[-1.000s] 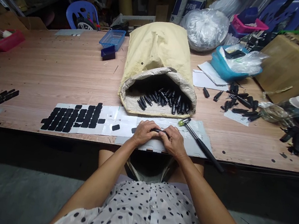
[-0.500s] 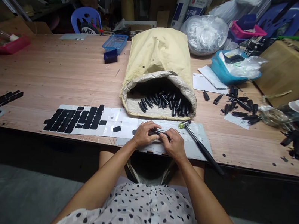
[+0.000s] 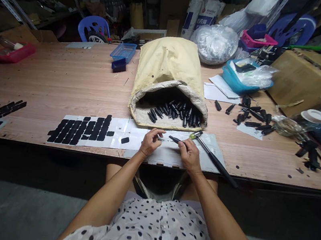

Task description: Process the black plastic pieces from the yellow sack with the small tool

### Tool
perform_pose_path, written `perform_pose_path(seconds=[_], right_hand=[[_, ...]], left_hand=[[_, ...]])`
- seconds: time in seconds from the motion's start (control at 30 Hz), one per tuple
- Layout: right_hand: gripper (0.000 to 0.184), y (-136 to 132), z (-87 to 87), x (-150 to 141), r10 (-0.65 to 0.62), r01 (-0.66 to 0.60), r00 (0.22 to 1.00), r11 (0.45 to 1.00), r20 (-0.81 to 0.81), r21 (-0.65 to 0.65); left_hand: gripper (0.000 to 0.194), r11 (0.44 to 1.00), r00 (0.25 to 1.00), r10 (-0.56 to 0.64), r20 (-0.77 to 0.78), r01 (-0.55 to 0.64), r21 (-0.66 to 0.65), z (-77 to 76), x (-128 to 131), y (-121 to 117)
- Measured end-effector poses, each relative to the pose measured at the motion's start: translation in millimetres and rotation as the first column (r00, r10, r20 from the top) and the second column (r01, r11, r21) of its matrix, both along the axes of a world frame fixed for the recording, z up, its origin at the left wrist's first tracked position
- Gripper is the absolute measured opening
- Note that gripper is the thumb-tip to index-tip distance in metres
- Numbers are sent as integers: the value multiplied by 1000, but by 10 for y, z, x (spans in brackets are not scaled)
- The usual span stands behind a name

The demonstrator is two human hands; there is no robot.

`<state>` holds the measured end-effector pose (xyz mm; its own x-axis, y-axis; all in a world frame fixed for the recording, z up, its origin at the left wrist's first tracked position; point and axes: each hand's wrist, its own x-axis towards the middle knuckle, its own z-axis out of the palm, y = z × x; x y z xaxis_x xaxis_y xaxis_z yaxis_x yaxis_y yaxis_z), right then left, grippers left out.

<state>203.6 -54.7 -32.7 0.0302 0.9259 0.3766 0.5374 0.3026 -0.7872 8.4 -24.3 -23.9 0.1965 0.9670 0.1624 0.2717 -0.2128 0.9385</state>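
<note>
Between finger and thumb, my right hand (image 3: 190, 156) holds a slim black tapered piece (image 3: 173, 139), its narrow end pointing left. My left hand (image 3: 150, 142) is apart from that piece, fingers curled as in a pinch; a small pale bit may be at its fingertips, too small to name. Both hands are over a grey-white board (image 3: 166, 159) at the table's front edge. A small mallet (image 3: 217, 162) with a black handle lies beside my right hand. Behind the hands, a yellow sack (image 3: 170, 60) lies with its mouth towards me, many similar black pieces (image 3: 190, 114) inside.
Rows of black rounded patches (image 3: 70, 130) lie on white sheets at left, with one loose patch (image 3: 125, 140) nearer. Loose black parts (image 3: 252, 114) are scattered at right, before a cardboard box (image 3: 313, 81) and a blue basin (image 3: 239, 82). A blue basket (image 3: 123, 52) stands at back left.
My hands have come apart. The left let go of the black piece and shifted slightly away, while the right still holds it. The view has tilted a little.
</note>
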Motion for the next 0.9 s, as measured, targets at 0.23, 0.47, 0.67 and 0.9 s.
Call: perform_pose_path(seconds=[0.23,0.47,0.67,0.9], right_hand=[[40,20,28,2,2,-4,997,1000,-71,-25],[46,-14,71,-35,15,-21,993,998,-113,-59],[52,324,523,99,-41,-15,955,983,-294,-184],[42,773,1577,334,80,58,871,963,-485,262]], left_hand=[[36,1000,1000,-3,-17,3,26,-37,-1,22],[33,999,999,-6,-31,7,37,-70,17,39],[30,999,999,-5,-48,6,36,-87,33,61],[27,999,998,1,-65,2,48,-93,30,62]])
